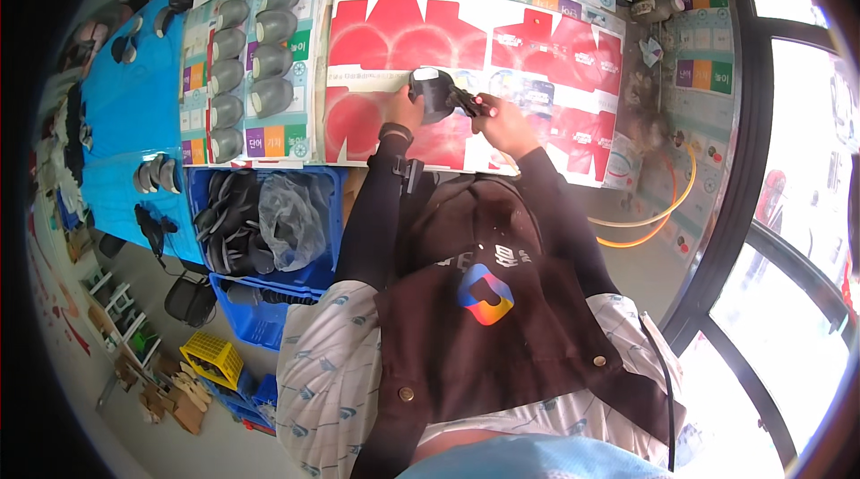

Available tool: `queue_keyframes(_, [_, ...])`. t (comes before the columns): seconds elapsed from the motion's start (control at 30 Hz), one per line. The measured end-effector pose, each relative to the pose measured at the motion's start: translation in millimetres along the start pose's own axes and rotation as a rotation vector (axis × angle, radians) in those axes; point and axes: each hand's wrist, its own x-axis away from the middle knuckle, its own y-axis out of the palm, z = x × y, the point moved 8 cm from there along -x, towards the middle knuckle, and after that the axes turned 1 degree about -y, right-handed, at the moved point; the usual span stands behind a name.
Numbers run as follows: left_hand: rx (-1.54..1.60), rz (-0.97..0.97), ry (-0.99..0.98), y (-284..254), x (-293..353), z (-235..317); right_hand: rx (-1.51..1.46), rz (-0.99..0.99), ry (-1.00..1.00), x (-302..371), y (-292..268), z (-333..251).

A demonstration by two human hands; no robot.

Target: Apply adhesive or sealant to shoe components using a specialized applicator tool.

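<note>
Over the red and white printed sheet (430,35), my left hand (405,110) grips the side of a black, rounded, cup-like piece (434,95) with a white patch at its top. My right hand (503,128) is closed around a small dark tool (468,103), whose exact kind I cannot make out. Its dark end meets or nearly meets the right side of the black piece. Left of my hands, grey cup-shaped pieces (270,60) with pale ends lie in two columns on a printed sheet.
Below the table's left part stands a blue crate (336,210) holding dark curved pieces and a clear plastic bag (292,224). A blue-covered table (134,120) lies farther left. Yellow and orange hoses (667,210) loop at the right, beside a dark-framed glass door (726,165).
</note>
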Motion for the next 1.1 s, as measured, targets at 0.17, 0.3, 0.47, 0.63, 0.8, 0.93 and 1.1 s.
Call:
queue_keyframes(0.17, [0.216,-0.058,-0.003,5,-1,-27,0.088,0.089,-0.077,-21,12,-24])
queue_keyframes(0.3, [0.329,-0.099,-0.044,7,-1,-36,0.100,0.132,-0.061,-23,8,-19])
queue_keyframes(0.47, [0.356,-0.117,-0.078,6,0,-36,0.088,0.092,-0.044,-32,17,-27])
queue_keyframes(0.63, [0.546,-0.194,-0.173,4,5,-23,0.111,0.184,-0.002,-32,5,-10])
queue_keyframes(0.8, [0.505,-0.217,-0.184,-3,9,-6,0.038,0.112,-0.038,-30,11,-11])
queue_keyframes(0.93, [0.628,-0.235,-0.189,-3,8,0,0.115,0.262,-0.100,-25,-6,-16])
queue_keyframes(1.1, [0.619,-0.195,-0.164,0,6,-7,0.169,0.155,-0.022,-9,0,-1])
